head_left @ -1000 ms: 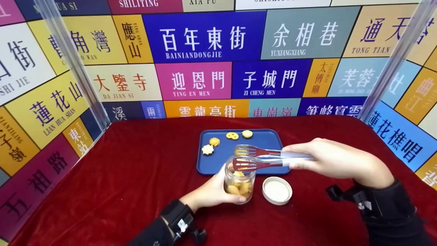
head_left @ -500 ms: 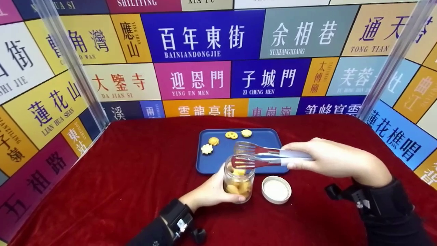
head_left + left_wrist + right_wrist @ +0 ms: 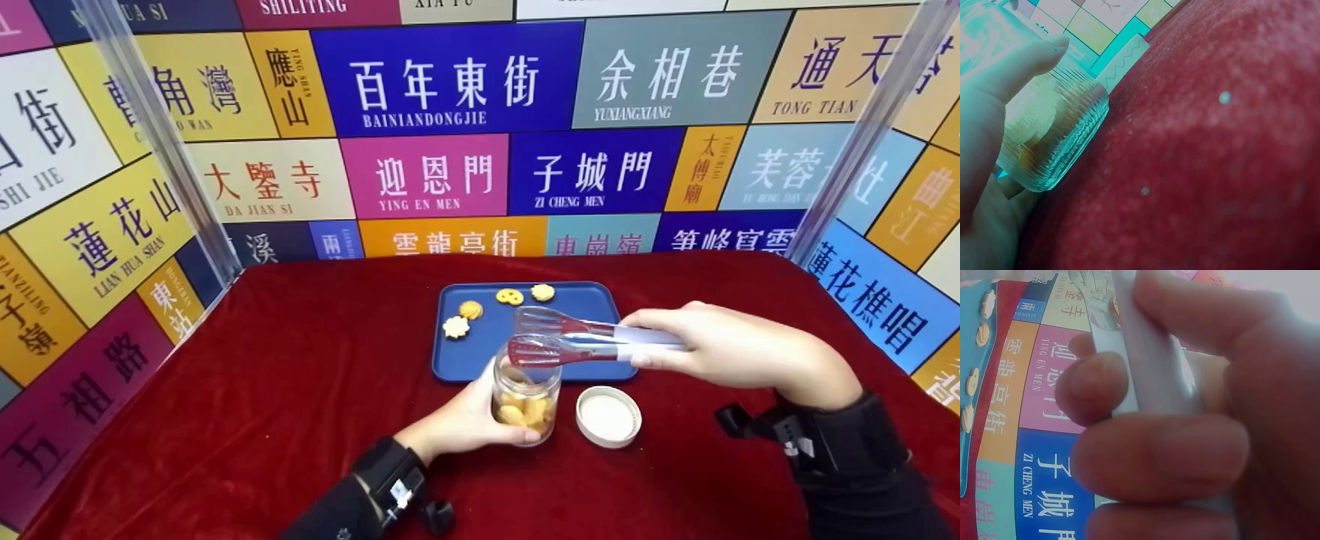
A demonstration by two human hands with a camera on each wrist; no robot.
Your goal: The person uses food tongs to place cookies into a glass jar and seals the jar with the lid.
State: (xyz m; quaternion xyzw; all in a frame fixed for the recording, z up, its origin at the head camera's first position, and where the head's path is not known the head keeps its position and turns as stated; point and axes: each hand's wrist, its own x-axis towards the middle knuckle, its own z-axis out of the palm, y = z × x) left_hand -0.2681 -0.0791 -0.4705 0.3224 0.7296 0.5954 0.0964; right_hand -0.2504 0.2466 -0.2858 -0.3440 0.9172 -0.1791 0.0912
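My left hand (image 3: 466, 426) grips a clear glass jar (image 3: 549, 390), thumb across its front. The jar is uncapped, tilts slightly and holds several cookies (image 3: 525, 411) low inside. From the right, my right hand (image 3: 724, 346) holds clear-headed serving tongs (image 3: 547, 351) by their pale handles. Their two heads stand apart, the lower one over the jar's mouth, and I see no cookie between them in the head view. The left wrist view shows the ribbed jar base (image 3: 1067, 152) close to the red cloth. Curled fingers (image 3: 1157, 458) wrap the tong handles in the right wrist view.
Behind the jar lies a blue tray (image 3: 461, 364) with several cookies near its left and far edges, such as a pretzel-shaped cookie (image 3: 510, 297). A round white lid (image 3: 609, 417) lies right of the jar on the red tablecloth (image 3: 337, 360). Clear posts (image 3: 202, 202) flank the table.
The tongs have risen slightly. A cookie seen at the jar's mouth under them no longer shows there; the cookies now show lower in the jar. My left hand and the jar stay put.
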